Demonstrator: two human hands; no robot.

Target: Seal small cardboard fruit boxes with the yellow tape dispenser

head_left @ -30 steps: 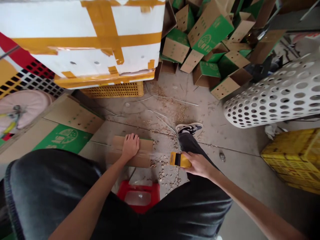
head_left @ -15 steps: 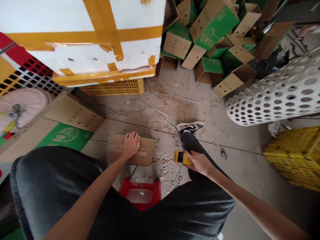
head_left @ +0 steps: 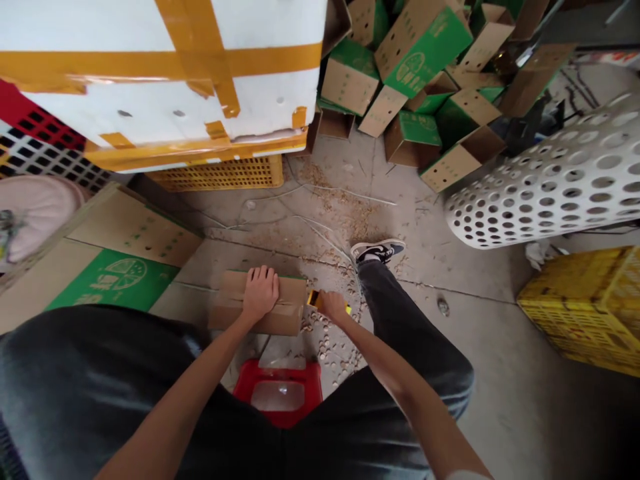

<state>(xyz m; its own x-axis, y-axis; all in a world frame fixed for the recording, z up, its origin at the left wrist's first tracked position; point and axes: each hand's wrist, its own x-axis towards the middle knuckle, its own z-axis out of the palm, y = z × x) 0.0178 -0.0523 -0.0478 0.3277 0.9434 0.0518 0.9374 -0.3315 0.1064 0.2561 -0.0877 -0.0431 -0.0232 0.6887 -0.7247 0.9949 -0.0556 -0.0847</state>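
My left hand (head_left: pixel 261 293) lies flat on top of a small brown cardboard box (head_left: pixel 289 313), fingers stretched over its closed flaps. A seam runs along the top of the box, and a little green shows at its far edge. My right hand (head_left: pixel 332 305) is wrapped round a yellow tape dispenser (head_left: pixel 313 299) with a dark part at its front. The dispenser's front is right beside the box's right end; whether it touches the cardboard I cannot tell. Part of the dispenser is hidden behind my fingers.
A red stool (head_left: pixel 310 383) is between my legs. Green-and-brown boxes (head_left: pixel 413 130) are heaped at the far right. A taped white foam box (head_left: pixel 270 80) sits over a yellow crate (head_left: pixel 225 175). A white perforated basket (head_left: pixel 525 193) and yellow crate (head_left: pixel 555 310) are on the right.
My right hand has moved left with the tape dispenser, from beside my leg to the right end of the box. My left hand has stayed on the box.
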